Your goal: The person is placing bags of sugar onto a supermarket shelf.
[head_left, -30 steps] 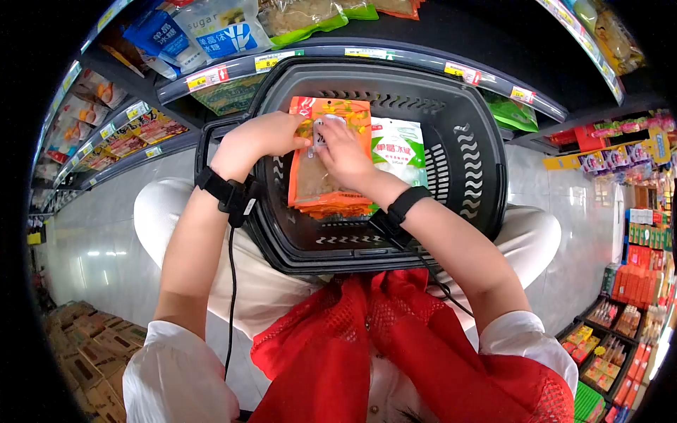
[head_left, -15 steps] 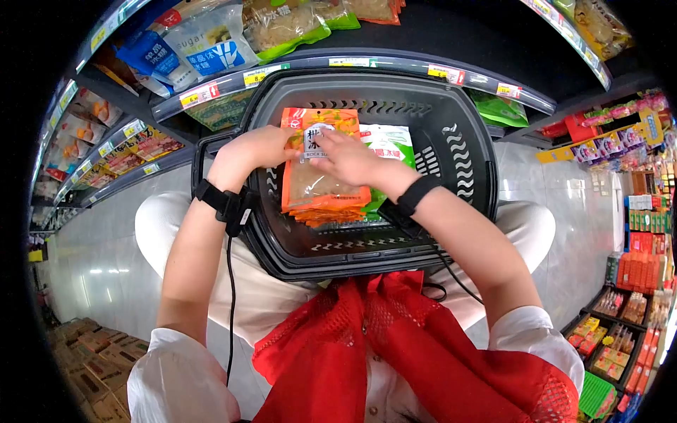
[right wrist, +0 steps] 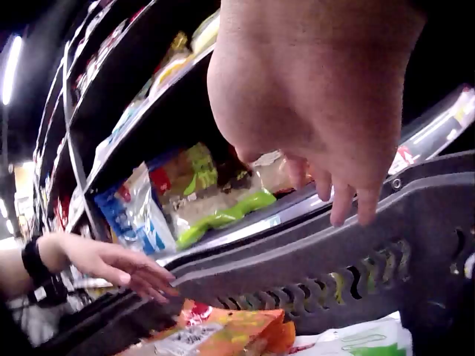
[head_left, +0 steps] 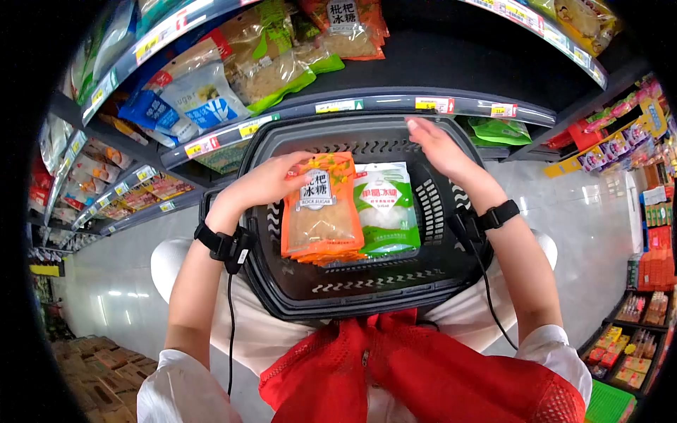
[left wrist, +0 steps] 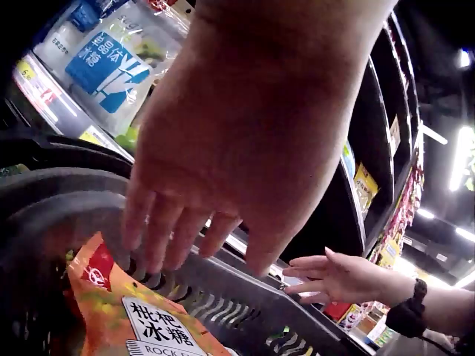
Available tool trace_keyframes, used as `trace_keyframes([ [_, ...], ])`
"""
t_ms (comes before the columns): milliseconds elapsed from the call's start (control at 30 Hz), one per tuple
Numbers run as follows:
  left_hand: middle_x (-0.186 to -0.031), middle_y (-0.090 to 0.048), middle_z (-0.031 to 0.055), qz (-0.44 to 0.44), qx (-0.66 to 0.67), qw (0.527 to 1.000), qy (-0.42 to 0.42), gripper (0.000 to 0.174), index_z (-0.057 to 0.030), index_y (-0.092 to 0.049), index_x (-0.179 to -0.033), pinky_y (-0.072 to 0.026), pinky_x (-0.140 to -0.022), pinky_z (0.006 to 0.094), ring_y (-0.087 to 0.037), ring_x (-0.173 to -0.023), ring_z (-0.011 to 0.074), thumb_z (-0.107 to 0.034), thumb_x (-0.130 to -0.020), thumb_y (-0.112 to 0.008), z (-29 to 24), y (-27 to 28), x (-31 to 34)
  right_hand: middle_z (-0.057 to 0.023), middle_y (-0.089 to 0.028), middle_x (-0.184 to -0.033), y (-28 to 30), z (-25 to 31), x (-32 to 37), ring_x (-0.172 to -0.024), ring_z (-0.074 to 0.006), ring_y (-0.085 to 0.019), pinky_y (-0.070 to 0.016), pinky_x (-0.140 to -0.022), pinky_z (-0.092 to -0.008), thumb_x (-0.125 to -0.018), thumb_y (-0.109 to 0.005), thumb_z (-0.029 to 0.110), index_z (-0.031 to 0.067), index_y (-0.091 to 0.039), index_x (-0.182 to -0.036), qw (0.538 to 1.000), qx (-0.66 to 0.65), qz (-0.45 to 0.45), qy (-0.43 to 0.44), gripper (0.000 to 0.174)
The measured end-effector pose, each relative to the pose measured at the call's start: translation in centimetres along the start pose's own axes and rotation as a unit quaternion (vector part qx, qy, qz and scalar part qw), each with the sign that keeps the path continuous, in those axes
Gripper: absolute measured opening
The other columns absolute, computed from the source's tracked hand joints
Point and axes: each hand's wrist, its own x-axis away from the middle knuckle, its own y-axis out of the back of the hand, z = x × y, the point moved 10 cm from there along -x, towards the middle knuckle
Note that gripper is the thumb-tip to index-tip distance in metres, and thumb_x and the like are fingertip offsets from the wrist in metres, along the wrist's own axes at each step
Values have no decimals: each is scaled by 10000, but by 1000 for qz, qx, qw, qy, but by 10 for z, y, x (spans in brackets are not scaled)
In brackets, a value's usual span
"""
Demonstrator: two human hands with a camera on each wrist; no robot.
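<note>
Nearest, a red vest [head_left: 423, 366] is worn over white sleeves [head_left: 176, 388]; a dark grey plastic basket [head_left: 381, 297] w/ slotted walls is seen at the lap, b/w white-trousered legs [head_left: 236, 317]. In the basket, L of centre, an orange bag [head_left: 324, 225] is laid flat, printed face up; more orange edges are seen under its near end. Its long axis is run away from the body, leant slightly R; its top is pointed at the shelf, so the label is read upright from the wearer's side. Just R of it, a green-white bag [head_left: 388, 229] is laid face up, top also shelfward, long axis approx. parallel, its L edge partly covered by the orange bag.

The L hand [head_left: 271, 180] is held at the orange bag's top L corner, fingers loosely extended over it; whether the bag is touched can't be told. The R hand [head_left: 444, 151] is held over the basket's far R part, fingers stretched out, well apart from both bags.

Beyond the far rim, a black shelf [head_left: 437, 70] is edged w/ price tags; on its L part are stacked a blue-white bag [head_left: 211, 88], a clear bag w/ green edge [head_left: 282, 67] and another orange pkg [head_left: 349, 35]. Farther off, overhead, ceiling lights [left wrist: 462, 159] are caught in the L wrist view
</note>
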Motion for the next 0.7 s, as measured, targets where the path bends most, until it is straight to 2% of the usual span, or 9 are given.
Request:
trace_keyframes([
  [267, -1185, -457, 189, -200, -217, 941, -168, 423, -33, -444, -1159, -365, -923, 385, -439, -1098, 334, -221, -795, -555, -62, 75, -104, -163, -491, -1165, 50, -55, -23, -1059, -263, -499, -393, -903, -370, -915, -308, 300, -28, -424, -1163, 868, -470, -83, -139, 428],
  [333, -1147, -470, 215, -220, -217, 951, -5, 493, -28, -432, -1165, -404, -858, 423, -491, -1009, 365, -284, -767, -570, -40, 108, -147, -166, -503, -1148, 51, -39, -26, -1054, -264, -503, -401, -897, -372, -915, -304, 288, -29, -431, -1149, 859, -491, -66, -128, 415],
  [367, -1109, -495, 225, -344, -299, 884, -105, 492, -14, -414, -1185, -395, -876, 408, -461, -1056, 367, -244, -777, -563, -57, 138, -158, -169, -515, -1131, 48, -29, -25, -1050, -266, -506, -409, -891, -373, -914, -300, 277, -30, -438, -1135, 852, -507, -52, -121, 403],
  [400, -1097, -491, 235, -304, -286, 905, 86, 487, -15, -415, -1183, -408, -852, 428, -461, -1045, 370, -225, -768, -561, -14, 167, -191, -183, -530, -1103, 49, -20, -23, -1016, -267, -525, -413, -876, -370, -914, -282, 258, -30, -450, -1110, 862, -492, -51, -113, 387],
  [433, -1067, -511, 212, -440, -315, 839, -58, 452, -24, -425, -1173, -410, -833, 447, -487, -1014, 336, -230, -789, -548, -24, 188, -190, -183, -537, -1092, 49, -17, -24, -999, -267, -536, -417, -866, -364, -917, -281, 259, -31, -450, -1110, 864, -489, -35, -111, 387],
  [467, -1071, -519, 185, -529, -409, 743, -21, 449, -39, -419, -1186, -413, -839, 431, -498, -1004, 300, -267, -819, -542, -15, 200, -189, -180, -541, -1086, 51, -11, -21, -990, -262, -542, -421, -856, -359, -915, -287, 261, -31, -452, -1105, 872, -479, -28, -98, 385],
  [500, -1134, -501, 165, -357, -109, 927, 36, 487, -55, -419, -1201, -399, -881, 390, -485, -1040, 277, -341, -829, -550, 101, 240, -272, -177, -545, -1080, 54, -5, -18, -981, -257, -547, -425, -846, -353, -914, -292, 264, -31, -455, -1100, 879, -469, -21, -87, 384],
  [567, -1038, -566, 136, -470, -263, 829, -153, 404, -66, -525, -1106, -401, -843, 374, -524, -999, 256, -343, -815, -564, 40, 253, -244, -167, -559, -1056, 61, -4, -15, -961, -241, -554, -429, -825, -341, -911, -303, 271, -30, -460, -1089, 881, -467, -25, -76, 384],
  [700, -1012, -580, 119, -397, -115, 902, -126, 417, -56, -526, -1101, -415, -823, 350, -537, -975, 237, -342, -804, -589, 31, 237, -251, -148, -580, -1012, 68, -3, -10, -906, -215, -567, -428, -811, -322, -899, -323, 267, -16, -478, -1066, 880, -463, -56, -87, 363],
])
